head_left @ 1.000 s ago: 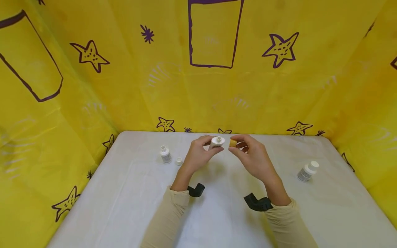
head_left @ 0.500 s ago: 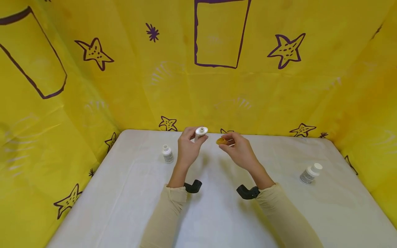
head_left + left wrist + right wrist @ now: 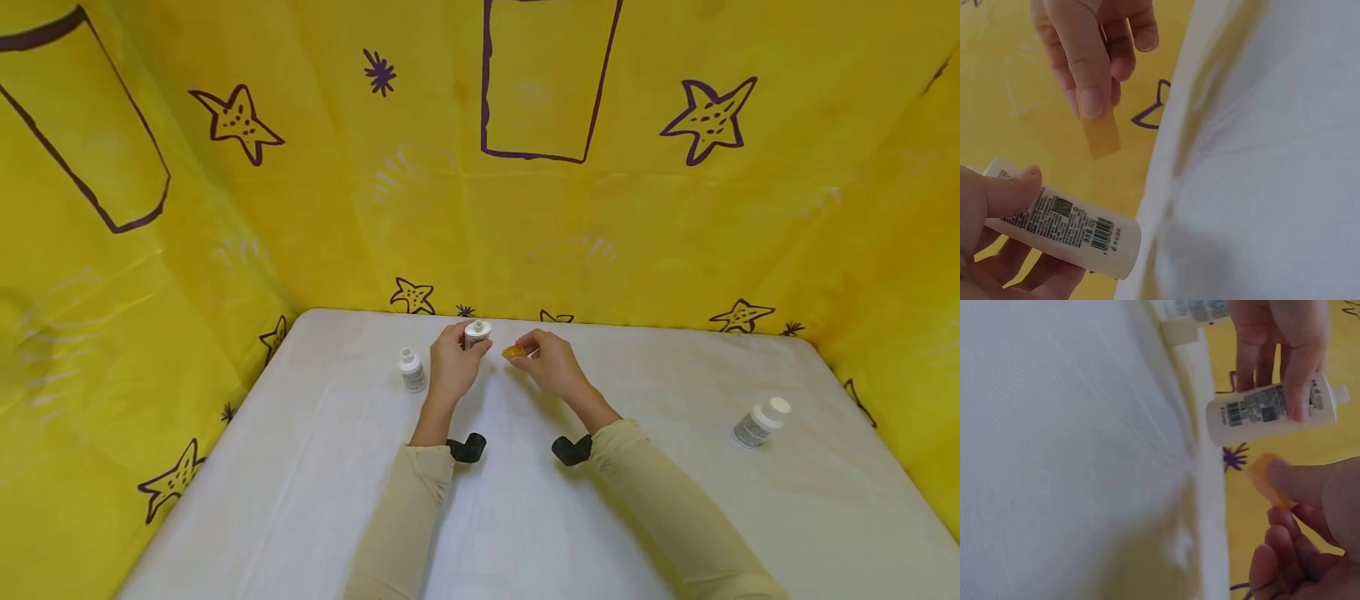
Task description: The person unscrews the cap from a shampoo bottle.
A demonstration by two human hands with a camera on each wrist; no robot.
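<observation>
My left hand (image 3: 452, 368) grips a white, oval-shouldered bottle (image 3: 1079, 219) with printed text and a barcode. Its narrow neck is uncapped, as the right wrist view shows at the neck (image 3: 1340, 394). Between thumb and fingers, my right hand (image 3: 557, 365) pinches a yellow-orange cap (image 3: 1267, 481). The cap is held apart from the bottle, just to its right in the head view. Left of my left hand stands a small white bottle (image 3: 412, 372) with its neck uncovered. A loose white cap (image 3: 1180, 331) shows beside that bottle in the right wrist view; in the head view it is hidden.
A capped white bottle (image 3: 761, 423) with a grey label stands on the right side of the table. White cloth covers the table (image 3: 517, 533). Yellow fabric (image 3: 540, 233) with purple drawings rises behind it and along both sides.
Both hands have shifted left in the head view, with the bottle and the orange cap. The right hand has turned the cap. The loose white cap has become hidden behind the left hand.
</observation>
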